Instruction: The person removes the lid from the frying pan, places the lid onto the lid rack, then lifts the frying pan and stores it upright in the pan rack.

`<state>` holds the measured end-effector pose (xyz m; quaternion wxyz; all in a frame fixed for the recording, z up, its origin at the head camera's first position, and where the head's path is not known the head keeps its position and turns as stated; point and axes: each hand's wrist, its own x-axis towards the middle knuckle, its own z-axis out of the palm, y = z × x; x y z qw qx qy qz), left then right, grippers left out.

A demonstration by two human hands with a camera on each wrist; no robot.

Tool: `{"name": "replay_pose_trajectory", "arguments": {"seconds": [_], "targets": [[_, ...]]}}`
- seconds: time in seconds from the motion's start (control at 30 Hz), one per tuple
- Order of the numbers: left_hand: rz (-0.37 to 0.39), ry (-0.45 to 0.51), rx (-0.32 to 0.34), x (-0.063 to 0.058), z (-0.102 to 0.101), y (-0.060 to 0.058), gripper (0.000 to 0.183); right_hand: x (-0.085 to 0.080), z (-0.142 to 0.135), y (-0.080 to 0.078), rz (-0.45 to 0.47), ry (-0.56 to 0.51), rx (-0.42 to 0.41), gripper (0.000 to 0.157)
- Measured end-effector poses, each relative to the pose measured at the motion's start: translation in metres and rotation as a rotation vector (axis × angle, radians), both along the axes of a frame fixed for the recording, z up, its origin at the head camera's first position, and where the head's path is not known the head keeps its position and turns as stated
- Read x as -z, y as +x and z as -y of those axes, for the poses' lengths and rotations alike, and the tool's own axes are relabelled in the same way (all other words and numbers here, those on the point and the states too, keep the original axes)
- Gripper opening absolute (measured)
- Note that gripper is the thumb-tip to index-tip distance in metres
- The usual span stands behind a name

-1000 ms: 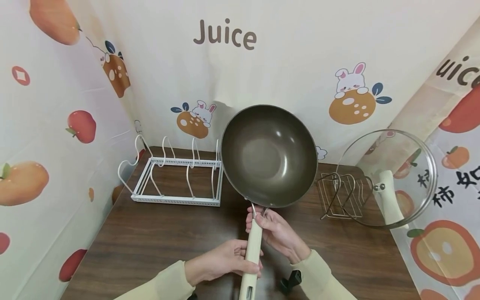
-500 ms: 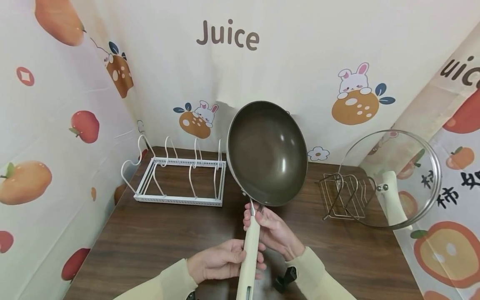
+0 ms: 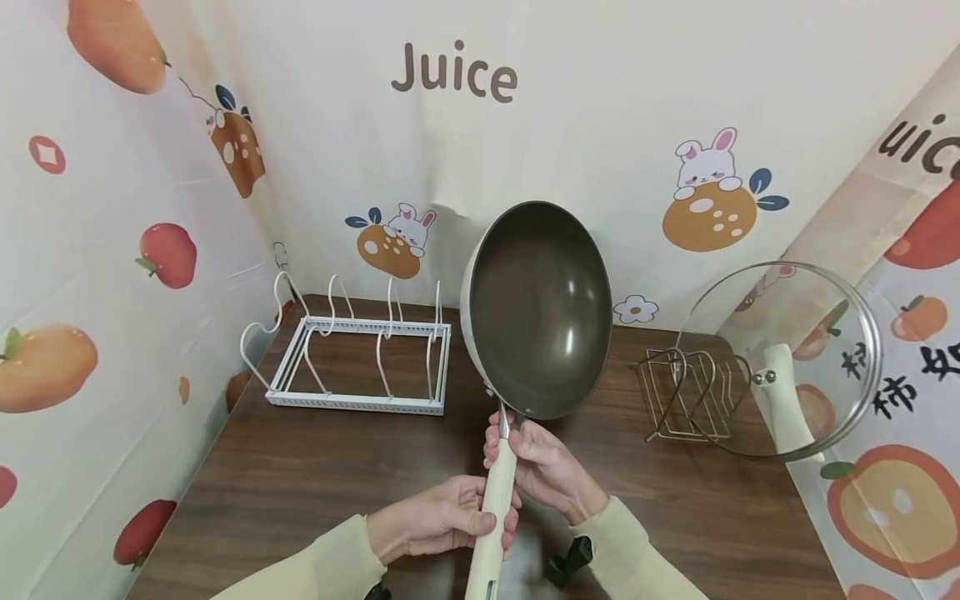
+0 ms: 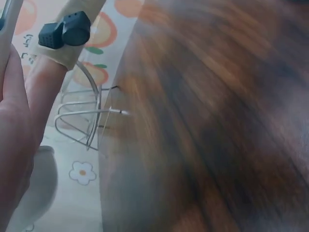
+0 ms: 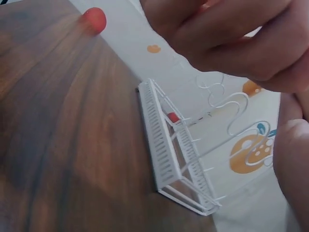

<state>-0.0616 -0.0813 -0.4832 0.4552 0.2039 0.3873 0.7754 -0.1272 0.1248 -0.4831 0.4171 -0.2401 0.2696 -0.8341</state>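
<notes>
A deep wok with a dark grey inside and a cream handle is held up above the table, its bowl tilted on edge and facing right. Halfway along the handle, my left hand grips it with the thumb on top. My right hand holds the handle close to the metal neck, just below the bowl. In the left wrist view, part of the wok's pale outside shows behind the left hand. Curled fingers of a hand fill the top of the right wrist view; the handle is mostly hidden there.
A white rack with several upright loops stands at the back left of the brown table. At the right, a glass lid with a cream handle stands upright in a small wire rack. Printed cloth hangs around the table's back and sides.
The wok has turned about its handle, so its bowl faces more to the right and more of its pale outside shows on the left. Both hands still hold the handle.
</notes>
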Motion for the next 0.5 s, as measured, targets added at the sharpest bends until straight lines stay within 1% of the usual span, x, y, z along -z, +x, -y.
{"name": "replay_pose_trajectory", "arguments": {"seconds": [0.1, 0.17, 0.2, 0.3, 0.37, 0.43, 0.5], "targets": [[-0.033, -0.041, -0.015, 0.001, 0.001, 0.001, 0.048, -0.004, -0.003, 0.000, -0.057, 0.100, 0.018, 0.024], [-0.056, -0.067, -0.031, 0.002, 0.003, 0.002, 0.052, -0.007, -0.004, 0.000, -0.109, 0.197, 0.025, 0.024], [-0.066, -0.078, -0.040, 0.002, 0.004, 0.002, 0.053, -0.008, -0.005, -0.001, -0.135, 0.249, 0.029, 0.025], [-0.131, -0.103, -0.091, 0.004, 0.008, 0.003, 0.054, -0.013, -0.007, 0.000, -0.205, 0.388, 0.050, 0.033], [-0.196, -0.123, -0.141, 0.004, 0.009, 0.002, 0.051, -0.017, -0.008, 0.000, -0.272, 0.473, 0.095, 0.036], [-0.250, -0.167, -0.192, 0.004, 0.009, 0.001, 0.047, -0.022, -0.008, 0.001, -0.343, 0.563, 0.163, 0.037], [-0.284, -0.221, -0.243, 0.004, 0.008, -0.001, 0.042, -0.028, -0.006, 0.001, -0.395, 0.661, 0.237, 0.037]]}}
